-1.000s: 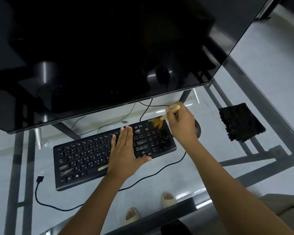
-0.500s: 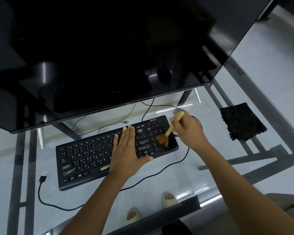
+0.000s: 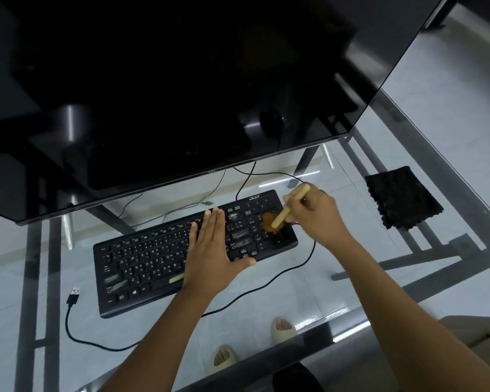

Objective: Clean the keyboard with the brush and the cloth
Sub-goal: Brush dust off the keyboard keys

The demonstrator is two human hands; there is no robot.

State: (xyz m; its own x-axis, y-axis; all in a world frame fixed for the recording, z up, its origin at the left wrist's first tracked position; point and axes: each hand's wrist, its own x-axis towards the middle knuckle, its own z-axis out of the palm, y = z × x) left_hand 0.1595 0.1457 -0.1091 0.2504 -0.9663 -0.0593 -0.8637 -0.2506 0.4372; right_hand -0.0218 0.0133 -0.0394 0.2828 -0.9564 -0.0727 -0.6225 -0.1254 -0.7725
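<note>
A black keyboard [image 3: 142, 261] lies on the glass desk, angled up to the right. My left hand [image 3: 212, 250] rests flat on its middle keys with straight fingers. My right hand [image 3: 318, 215] grips a small brush [image 3: 290, 206] by its pale wooden handle. The brown bristles touch the number pad at the keyboard's right end. A black cloth [image 3: 402, 198] lies folded on the glass to the right, apart from both hands.
A large dark monitor [image 3: 181, 80] overhangs the desk just behind the keyboard. The keyboard's cable [image 3: 77, 332] loops on the glass at the left with its USB plug free. The glass desk's front edge [image 3: 348, 333] runs below my arms; slippered feet show through it.
The brush swept from the keyboard's top right corner down across the number pad, then back up a little. My left hand stayed flat on the keys.
</note>
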